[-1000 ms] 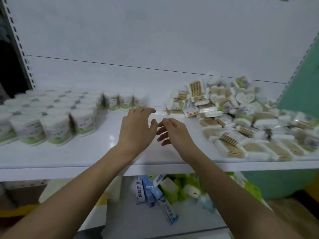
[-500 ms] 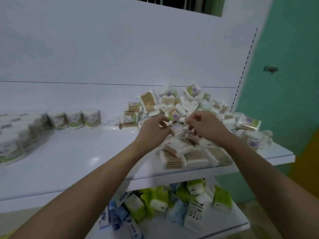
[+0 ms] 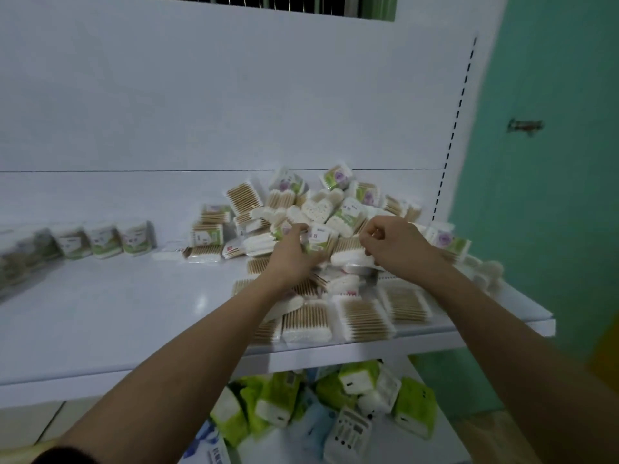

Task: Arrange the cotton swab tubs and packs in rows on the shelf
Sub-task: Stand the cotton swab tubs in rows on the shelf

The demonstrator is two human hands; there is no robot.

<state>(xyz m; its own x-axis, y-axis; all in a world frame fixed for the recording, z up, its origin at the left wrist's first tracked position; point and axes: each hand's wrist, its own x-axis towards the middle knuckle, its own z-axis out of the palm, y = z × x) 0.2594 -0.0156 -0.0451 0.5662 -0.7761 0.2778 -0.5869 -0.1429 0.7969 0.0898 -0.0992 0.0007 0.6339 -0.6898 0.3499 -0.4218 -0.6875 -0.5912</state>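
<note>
Right now I see both of my hands sunk into the heap of cotton swab packs [image 3: 335, 262] on the right half of the white shelf [image 3: 100, 313]. My left hand [image 3: 294, 252] has its fingers curled down onto a pack [image 3: 320, 237] with a small label near the middle of the heap; the picture is smeared there, so I cannot tell whether it truly grips it. My right hand [image 3: 395, 246] is bent at the knuckles, thumb and forefinger pinched together above a flat pack of wooden-stemmed swabs [image 3: 350, 252], and I cannot say for sure that anything sits between them. The heap is loose and unsorted: flat packs lie along the front edge [image 3: 363, 319], heart-shaped white boxes [image 3: 318, 207] sit on top toward the back, and packs with purple and green labels [image 3: 336, 177] lean against the back panel. Well apart to the left, round swab tubs [image 3: 104, 241] stand in a row near the back of the shelf, blurred at the far left. On the lower shelf [image 3: 449, 443] under it lie green, white and blue packets [image 3: 278, 396] in a jumble
</note>
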